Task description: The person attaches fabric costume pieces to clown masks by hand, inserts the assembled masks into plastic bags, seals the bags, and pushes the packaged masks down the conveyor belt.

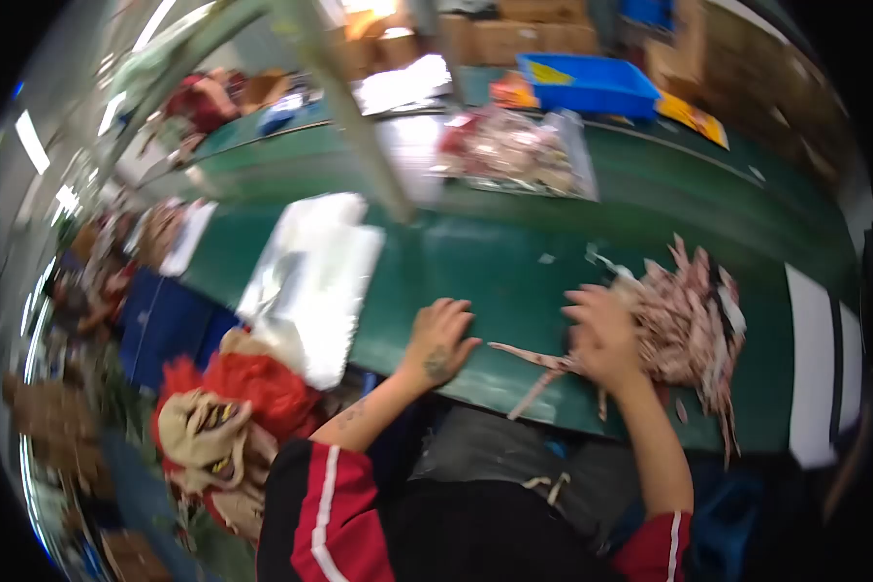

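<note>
My left hand is over the front part of the green table, fingers stretched out and thumb apart, holding nothing. To its right, my right hand has its fingers spread beside a pile of pinkish, wrinkled strips. A thin forked pinkish strip reaches out to the left from under this hand. Whether the palm touches that strip is hidden. Motion blurs both hands a little.
Clear plastic bags lie left of my hands. Red-haired clown masks hang at the table's left front. A filled plastic bag and a blue tray are farther back. A pale post rises beyond the hands.
</note>
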A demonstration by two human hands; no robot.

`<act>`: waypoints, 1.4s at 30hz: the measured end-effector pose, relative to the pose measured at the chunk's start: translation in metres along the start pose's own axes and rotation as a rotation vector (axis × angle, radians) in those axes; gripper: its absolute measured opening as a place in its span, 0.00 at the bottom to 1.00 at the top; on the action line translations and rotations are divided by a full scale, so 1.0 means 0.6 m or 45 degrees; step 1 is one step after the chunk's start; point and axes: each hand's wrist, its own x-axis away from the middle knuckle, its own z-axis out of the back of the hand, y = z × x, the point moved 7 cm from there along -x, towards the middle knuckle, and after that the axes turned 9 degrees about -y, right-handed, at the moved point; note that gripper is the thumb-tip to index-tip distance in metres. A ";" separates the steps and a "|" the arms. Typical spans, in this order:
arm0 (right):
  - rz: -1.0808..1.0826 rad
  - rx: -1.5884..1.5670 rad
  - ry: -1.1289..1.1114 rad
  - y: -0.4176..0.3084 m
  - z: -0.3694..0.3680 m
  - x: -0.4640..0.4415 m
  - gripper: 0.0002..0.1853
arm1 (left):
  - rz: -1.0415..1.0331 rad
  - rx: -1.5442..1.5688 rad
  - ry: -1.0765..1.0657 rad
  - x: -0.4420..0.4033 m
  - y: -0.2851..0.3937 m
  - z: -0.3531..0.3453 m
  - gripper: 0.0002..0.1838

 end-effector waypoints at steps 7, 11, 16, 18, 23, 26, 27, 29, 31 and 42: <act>0.110 0.188 -0.648 -0.066 -0.131 0.064 0.27 | 0.069 -0.050 -0.094 -0.006 0.001 -0.013 0.21; -0.175 0.395 -0.556 0.005 -0.121 0.069 0.27 | 0.071 -0.061 -0.108 -0.007 0.004 -0.014 0.20; -0.216 0.738 -0.379 0.073 -0.056 0.070 0.22 | 0.054 -0.063 -0.088 -0.009 0.007 -0.011 0.21; -0.350 0.641 -0.328 0.100 -0.028 0.086 0.21 | 0.050 -0.046 -0.097 -0.010 0.003 -0.010 0.21; -0.443 0.710 -0.275 0.122 0.012 0.127 0.22 | 0.044 -0.051 -0.077 0.001 -0.004 -0.008 0.21; -0.584 0.656 -0.225 0.163 0.020 0.154 0.21 | 0.052 -0.072 -0.055 0.004 -0.002 -0.007 0.21; -0.588 0.636 -0.206 0.173 0.020 0.159 0.21 | 0.083 -0.092 -0.043 0.004 -0.005 -0.005 0.21; -0.585 0.600 -0.203 0.177 0.020 0.163 0.20 | 0.052 -0.049 -0.040 0.006 -0.002 -0.004 0.21; -0.573 0.566 -0.211 0.179 0.022 0.159 0.19 | 0.084 -0.061 -0.012 0.010 -0.008 -0.003 0.20; -0.602 0.478 -0.224 0.201 0.023 0.175 0.18 | 0.129 -0.092 0.123 0.114 -0.087 0.119 0.17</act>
